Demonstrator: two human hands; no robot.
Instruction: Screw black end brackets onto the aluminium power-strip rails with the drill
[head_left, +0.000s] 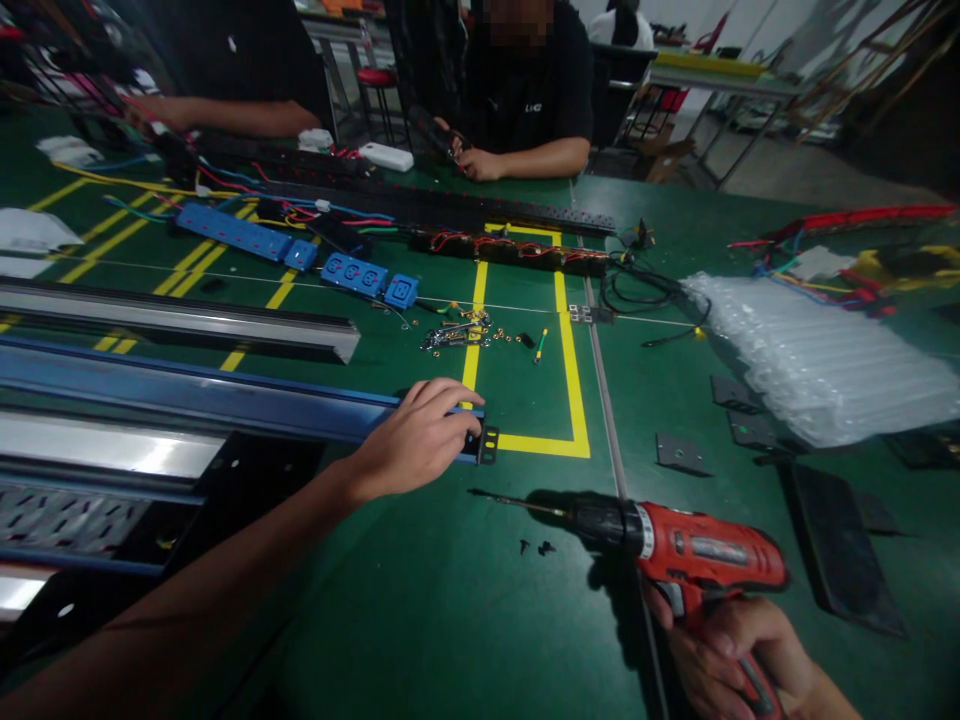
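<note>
My left hand [421, 440] rests over the right end of a long blue metal channel [300, 400], its fingers curled round the edge. A small black slotted bracket [488, 445] sticks out at that end, just past my fingertips. In my right hand [739, 650] is a red cordless drill [712, 550], gripped by its handle. Its long thin bit [517, 502] points left toward the channel end, apart from it. Several small black screws [546, 548] lie on the green table below the bit.
Silver rails [172, 315] lie at left. Blue socket blocks [352, 272], wires and loose hardware [457, 332] lie farther back. Bubble wrap [825, 360] and black plates [681, 453] are at right. Two people sit across the table, one with hands [480, 163] on a dark part.
</note>
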